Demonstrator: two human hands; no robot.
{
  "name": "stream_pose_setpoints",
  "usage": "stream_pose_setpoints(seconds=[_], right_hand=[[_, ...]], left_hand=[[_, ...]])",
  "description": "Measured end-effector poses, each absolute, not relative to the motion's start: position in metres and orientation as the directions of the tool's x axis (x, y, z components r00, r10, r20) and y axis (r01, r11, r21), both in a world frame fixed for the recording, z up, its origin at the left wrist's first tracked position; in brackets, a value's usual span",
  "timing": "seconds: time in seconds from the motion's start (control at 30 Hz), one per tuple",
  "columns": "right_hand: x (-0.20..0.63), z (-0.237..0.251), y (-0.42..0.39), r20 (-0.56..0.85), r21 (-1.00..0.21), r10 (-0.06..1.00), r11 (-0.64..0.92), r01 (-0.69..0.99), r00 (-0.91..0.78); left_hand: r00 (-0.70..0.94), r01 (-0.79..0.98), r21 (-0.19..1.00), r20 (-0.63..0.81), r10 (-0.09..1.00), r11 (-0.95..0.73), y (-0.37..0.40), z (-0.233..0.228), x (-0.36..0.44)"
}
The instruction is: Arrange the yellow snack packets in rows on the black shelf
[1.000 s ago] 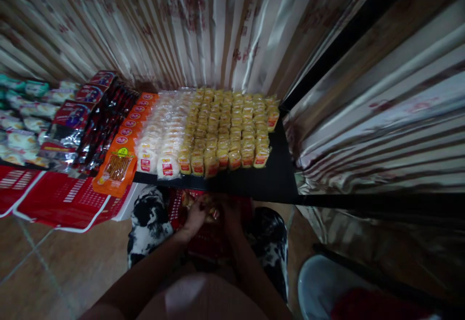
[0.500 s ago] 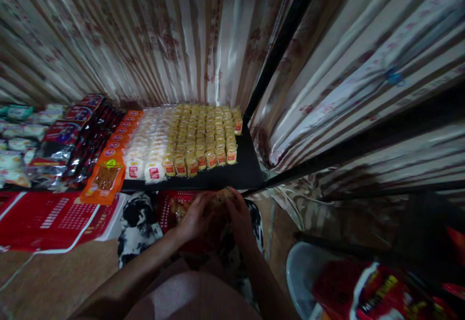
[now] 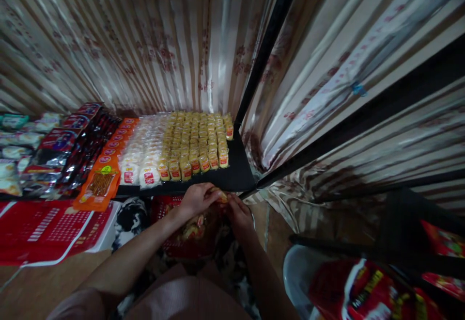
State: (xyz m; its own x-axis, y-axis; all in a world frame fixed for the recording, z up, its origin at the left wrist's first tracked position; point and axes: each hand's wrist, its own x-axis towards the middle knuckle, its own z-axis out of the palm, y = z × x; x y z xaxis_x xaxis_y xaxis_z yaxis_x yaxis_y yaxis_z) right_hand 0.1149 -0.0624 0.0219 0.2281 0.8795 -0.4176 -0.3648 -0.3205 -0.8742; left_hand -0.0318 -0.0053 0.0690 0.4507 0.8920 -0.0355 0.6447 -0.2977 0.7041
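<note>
From my view, left hand (image 3: 198, 199) and right hand (image 3: 239, 216) both pinch one yellow wrapped snack (image 3: 222, 197) between fingertips, before the black shelf (image 3: 238, 165). Its long axis I cannot tell; the left is nearer to the yellow snack rows (image 3: 196, 148).
</note>
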Motion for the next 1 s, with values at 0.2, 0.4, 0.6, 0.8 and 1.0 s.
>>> stream_pose_setpoints(seconds=[0.2,0.4,0.6,0.8,1.0], right_hand=[[0.118,0.031,-0.061,-0.448,-0.837,0.856,-0.301,-0.456,0.258],[0.118,0.041,-0.051,-0.297,-0.917,0.916,-0.194,-0.349,0.270],[0.118,0.038,-0.022,-0.232,-0.952,0.872,-0.112,-0.286,0.431],[0.133,0.040,0.000,-0.080,-0.997,0.897,-0.073,-0.033,0.434],[0.153,0.047,0.036,-0.062,-0.996,0.869,-0.086,0.026,0.491]], left_hand=[[0.395,0.510,0.857,-0.161,0.904,-0.070,0.004,0.061,-0.024],[0.261,-0.056,0.885,-0.434,0.862,0.463,0.000,0.046,-0.005],[0.227,-0.443,0.682,-0.542,0.809,0.582,-0.006,0.039,0.019],[0.240,-0.520,0.633,-0.536,0.809,0.573,0.005,0.044,0.049],[0.187,-0.306,0.805,-0.473,0.861,0.509,0.028,0.063,0.065]])
